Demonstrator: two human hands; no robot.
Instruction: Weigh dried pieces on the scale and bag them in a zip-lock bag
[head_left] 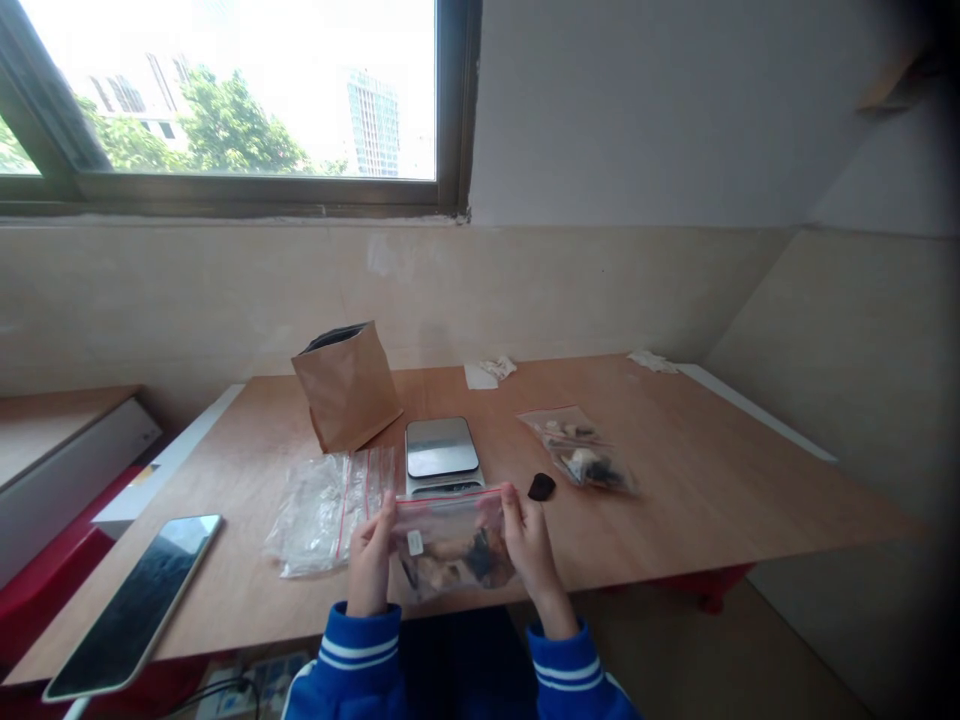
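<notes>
Both hands hold up a clear zip bag [454, 545] with a red seal strip and dark and tan pieces inside, just above the near table edge. My left hand [370, 565] pinches the bag's top left corner. My right hand [531, 550] pinches the top right corner. A small digital scale [441, 447] with a steel platform sits right behind the bag. A single dark piece [541, 487] lies on the wood just right of my right hand.
A brown paper bag [349, 385] stands open behind the scale. Empty zip bags [326, 505] lie in a pile at left, a filled zip bag [581, 455] at right. A phone [139, 600] rests near the front left edge. Crumpled tissues [491, 370] sit by the wall.
</notes>
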